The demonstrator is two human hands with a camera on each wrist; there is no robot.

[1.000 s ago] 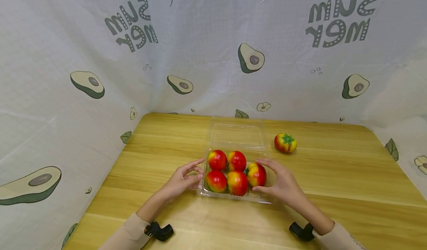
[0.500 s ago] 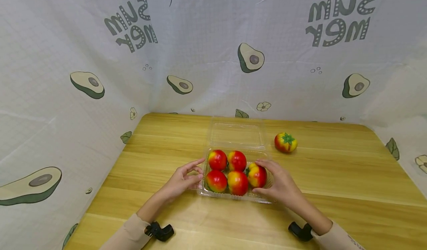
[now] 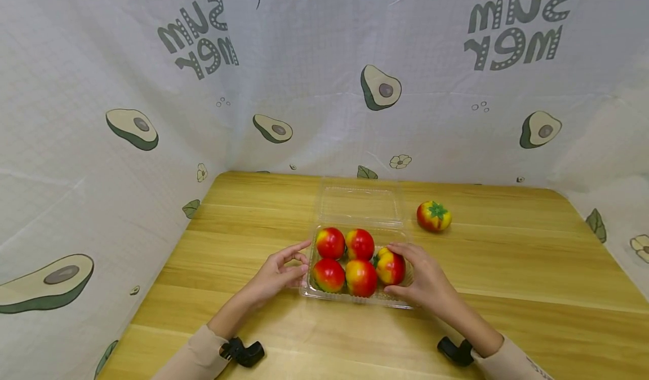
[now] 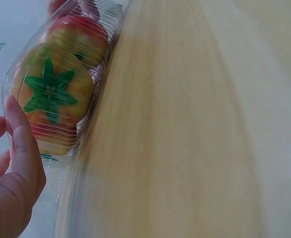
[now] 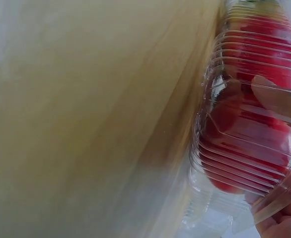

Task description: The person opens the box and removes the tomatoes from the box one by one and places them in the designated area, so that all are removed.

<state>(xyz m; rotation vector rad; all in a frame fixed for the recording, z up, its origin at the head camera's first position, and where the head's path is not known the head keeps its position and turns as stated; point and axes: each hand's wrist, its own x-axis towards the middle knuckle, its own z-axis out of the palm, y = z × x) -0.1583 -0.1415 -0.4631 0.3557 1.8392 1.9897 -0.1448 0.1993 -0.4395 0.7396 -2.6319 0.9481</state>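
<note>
A clear plastic clamshell box [image 3: 357, 301] lies open on the table, several red-and-yellow toy fruits in it. My right hand [image 3: 426, 275] holds the rightmost toy fruit [image 3: 390, 267] inside the box, thumb in front and fingers behind; in the right wrist view its thumb [image 5: 274, 99] shows through the ribbed wall. That fruit lies on its side, calyx to the left. My left hand [image 3: 279, 270] touches the box's left side with thumb and forefinger spread. In the left wrist view a toy fruit [image 4: 76, 84] shows a green star-shaped calyx through the wall.
The box's transparent lid [image 3: 361, 205] lies folded back behind it. Another toy fruit [image 3: 434, 217] sits on the wooden table [image 3: 507, 267] to the back right, calyx facing up. A cloth [image 3: 314, 75] printed with avocados hangs behind and at the sides.
Over the last second, my right hand closes slightly around the rightmost fruit. My left hand stays at the box's side, and the other fruits keep their places.
</note>
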